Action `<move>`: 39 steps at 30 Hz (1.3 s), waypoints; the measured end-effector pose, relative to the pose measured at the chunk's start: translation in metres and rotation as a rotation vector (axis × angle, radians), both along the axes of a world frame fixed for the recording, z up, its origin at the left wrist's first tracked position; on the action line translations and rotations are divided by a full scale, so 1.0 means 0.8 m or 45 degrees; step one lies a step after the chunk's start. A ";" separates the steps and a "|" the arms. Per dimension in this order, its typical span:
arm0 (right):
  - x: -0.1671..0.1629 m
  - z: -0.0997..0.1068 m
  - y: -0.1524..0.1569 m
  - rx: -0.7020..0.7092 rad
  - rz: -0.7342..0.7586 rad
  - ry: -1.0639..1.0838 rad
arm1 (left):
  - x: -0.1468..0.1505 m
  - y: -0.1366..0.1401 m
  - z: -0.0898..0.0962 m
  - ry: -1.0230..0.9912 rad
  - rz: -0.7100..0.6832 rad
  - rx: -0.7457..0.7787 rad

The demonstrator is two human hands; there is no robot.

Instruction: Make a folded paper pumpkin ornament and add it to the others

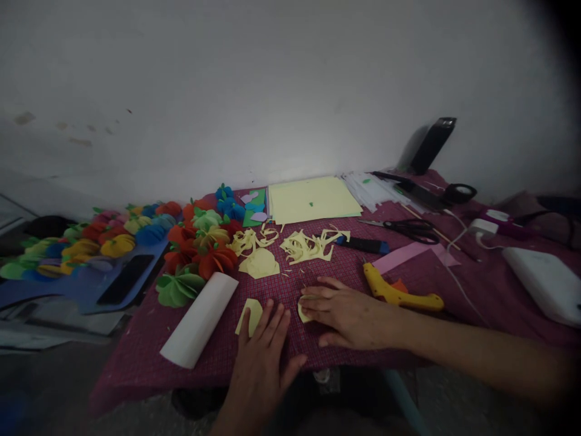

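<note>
My left hand (265, 345) lies with its fingers stretched out, the tips on a small pale yellow paper piece (249, 312) near the table's front. Flat on the cloth to the right, my right hand (342, 312) has its fingers spread over another pale yellow paper piece (304, 310), which is mostly hidden under it. Just beyond the hands are a stack of cut yellow paper shapes (259, 264) and a heap of curly yellow paper scraps (308, 247). A white paper roll (200, 321) rests left of my left hand.
A yellow glue gun (399, 293) lies beside my right forearm, with black scissors (408, 229) and a cutter knife (363, 244) behind. Yellow sheets (313, 200) sit at the back. Colourful paper pumpkins (209, 242) fill the left side. A white power box (544, 284) stands far right.
</note>
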State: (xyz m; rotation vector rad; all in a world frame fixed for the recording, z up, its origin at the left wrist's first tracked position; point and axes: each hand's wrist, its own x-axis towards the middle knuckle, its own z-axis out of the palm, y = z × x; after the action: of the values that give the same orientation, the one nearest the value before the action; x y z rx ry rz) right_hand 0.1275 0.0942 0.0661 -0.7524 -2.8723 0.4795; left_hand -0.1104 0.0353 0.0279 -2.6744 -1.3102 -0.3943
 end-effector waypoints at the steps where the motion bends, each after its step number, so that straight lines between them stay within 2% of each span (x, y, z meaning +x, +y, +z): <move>1: 0.003 0.004 0.000 -0.005 0.007 0.001 | 0.004 0.000 0.001 0.003 -0.013 -0.022; 5: 0.025 0.020 -0.003 0.034 -0.047 0.002 | 0.019 0.006 0.007 0.029 -0.085 -0.174; 8: 0.045 0.023 -0.009 0.084 -0.126 -0.027 | 0.027 0.013 0.009 0.039 -0.153 -0.263; 12: 0.053 0.016 -0.017 0.057 -0.111 -0.075 | 0.033 0.022 0.009 0.044 -0.214 -0.318; 20: 0.049 -0.002 -0.014 -0.019 -0.062 -0.006 | 0.035 0.028 0.009 0.052 -0.249 -0.433; 26: 0.051 0.009 -0.014 -0.068 -0.066 0.023 | 0.036 0.031 0.013 0.066 -0.256 -0.416; 30: 0.046 0.015 -0.010 -0.027 -0.098 0.015 | 0.040 0.033 0.016 0.081 -0.282 -0.358; 39: 0.048 -0.002 -0.006 0.003 -0.068 0.013 | 0.043 0.036 0.011 0.077 -0.292 -0.381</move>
State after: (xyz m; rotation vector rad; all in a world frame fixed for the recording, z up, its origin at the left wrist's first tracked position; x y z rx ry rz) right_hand 0.1656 0.0895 0.0644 -0.8214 -2.8347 0.4723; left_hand -0.0757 0.0643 0.0369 -3.0709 -1.1263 -0.1479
